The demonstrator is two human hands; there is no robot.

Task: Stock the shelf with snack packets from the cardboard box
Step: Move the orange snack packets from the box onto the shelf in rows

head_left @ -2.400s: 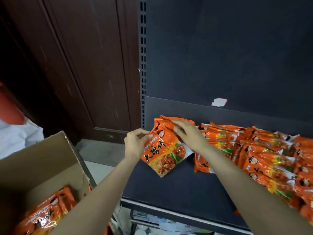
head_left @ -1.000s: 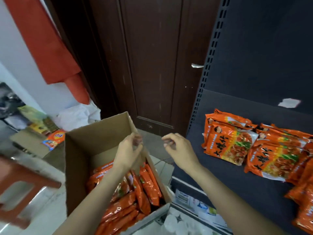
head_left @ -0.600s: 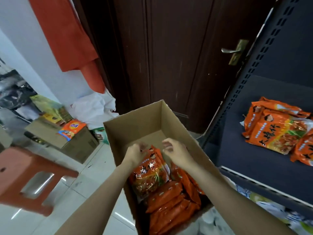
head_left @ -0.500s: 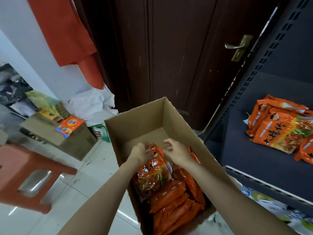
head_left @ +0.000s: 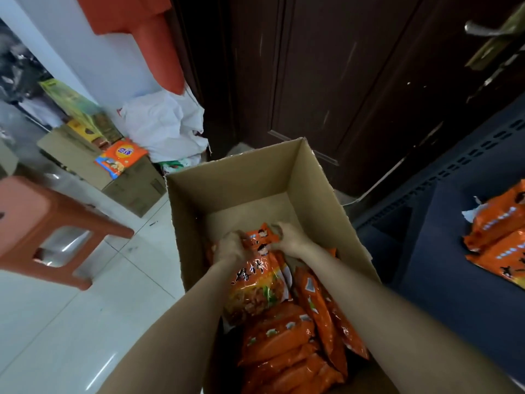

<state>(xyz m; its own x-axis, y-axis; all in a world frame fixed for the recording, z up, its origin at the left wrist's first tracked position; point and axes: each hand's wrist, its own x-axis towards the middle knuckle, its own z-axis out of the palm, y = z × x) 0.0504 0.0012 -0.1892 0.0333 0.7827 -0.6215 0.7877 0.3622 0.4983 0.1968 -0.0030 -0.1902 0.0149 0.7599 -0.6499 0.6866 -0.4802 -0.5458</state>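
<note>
An open cardboard box (head_left: pixel 244 177) stands on the floor below me, its near half packed with several orange snack packets (head_left: pixel 284 345). Both hands are down inside it. My left hand (head_left: pixel 231 247) grips the top left corner of an orange snack packet (head_left: pixel 255 282) that lies face up on the pile. My right hand (head_left: pixel 289 237) curls its fingers over the same packet's top right edge. The dark shelf (head_left: pixel 454 280) is at the right, with orange packets (head_left: pixel 500 240) lying on it.
A red plastic stool (head_left: pixel 37 223) stands on the white tiled floor at the left. Behind it is a closed carton (head_left: pixel 113 177) with a snack bag on top, and a white plastic bag (head_left: pixel 164 123). A dark wooden door (head_left: pixel 341 81) is beyond the box.
I have turned from the shelf, where a packet was laid, to the box. Both hands dropped into the box and closed on the top edge of a packet on the pile.
</note>
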